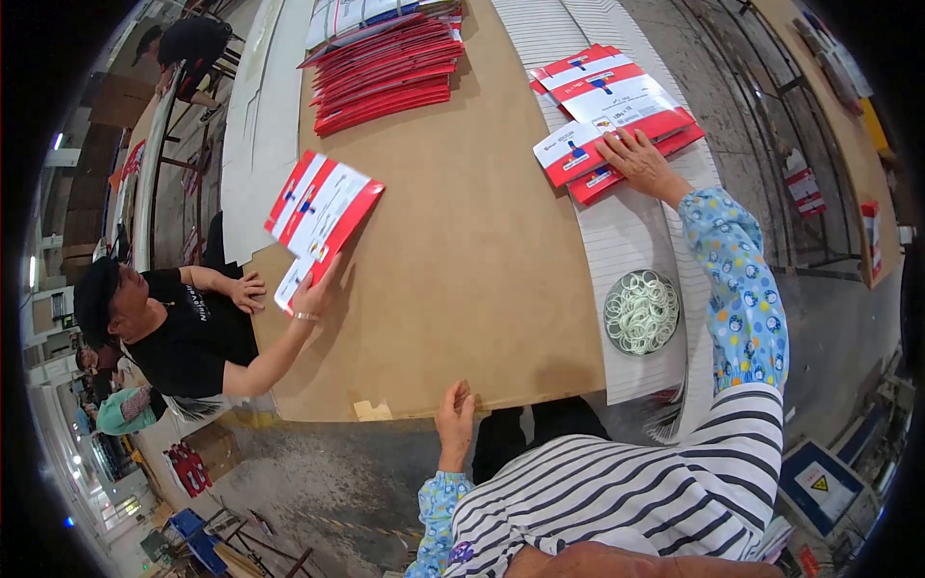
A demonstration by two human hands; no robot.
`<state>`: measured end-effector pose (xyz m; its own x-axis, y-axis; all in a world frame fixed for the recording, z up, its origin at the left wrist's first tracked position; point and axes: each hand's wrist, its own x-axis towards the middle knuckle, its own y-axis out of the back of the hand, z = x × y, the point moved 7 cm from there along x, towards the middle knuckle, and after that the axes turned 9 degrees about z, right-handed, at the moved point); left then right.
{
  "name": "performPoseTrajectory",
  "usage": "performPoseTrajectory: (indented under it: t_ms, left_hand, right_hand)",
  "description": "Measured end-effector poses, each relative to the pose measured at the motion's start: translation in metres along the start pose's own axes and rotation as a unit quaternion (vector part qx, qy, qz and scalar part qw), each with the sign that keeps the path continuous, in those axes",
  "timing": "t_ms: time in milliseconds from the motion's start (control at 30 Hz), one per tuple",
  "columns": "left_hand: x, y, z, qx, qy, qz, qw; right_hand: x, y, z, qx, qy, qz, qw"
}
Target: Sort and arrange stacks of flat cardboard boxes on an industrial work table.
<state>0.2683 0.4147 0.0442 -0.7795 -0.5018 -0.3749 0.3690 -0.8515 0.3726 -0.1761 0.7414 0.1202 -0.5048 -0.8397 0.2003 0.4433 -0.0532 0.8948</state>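
My right hand (641,166) rests on a fanned pile of flat red-and-white printed cartons (617,96) at the table's right side. Its fingers are spread over the printed face of the nearest ones; the thumb's hold is hard to see. Low at the near table edge, my left hand (455,419) is raised with fingers loosely bent, and nothing shows in it. Across to the left, a co-worker's hand (313,297) holds a similar batch of red-and-white cartons (323,207) tilted above the brown tabletop (462,260).
A tall stack of red cartons (385,82) stands at the far side. A round bowl of pale rubber bands (642,311) sits on striped white sheeting (617,231) by my right forearm. The co-worker (173,328) leans at the left edge, another hand (248,291) on the table.
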Motion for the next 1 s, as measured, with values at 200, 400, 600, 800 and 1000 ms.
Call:
performPoseTrajectory:
  t_ms: [200,400,600,800,1000]
  left_hand:
    - [0.014,-0.026,0.026,0.022,-0.043,-0.039,0.998]
    - [0.046,-0.091,0.097,-0.057,-0.066,-0.132,0.987]
    - [0.095,-0.166,0.187,-0.254,-0.038,-0.230,0.939]
    - [0.135,-0.145,0.285,-0.381,-0.114,-0.146,0.906]
    - [0.153,-0.047,0.280,-0.519,-0.092,-0.032,0.849]
  right_hand:
    - [-0.007,0.004,-0.002,-0.030,0.067,0.055,0.996]
    - [0.021,0.042,0.010,-0.035,0.085,0.112,0.989]
    - [0.077,0.114,0.020,-0.018,0.054,0.231,0.971]
    - [0.147,0.171,-0.061,0.053,-0.026,0.225,0.972]
    - [0.167,0.212,-0.179,0.209,-0.122,0.361,0.901]
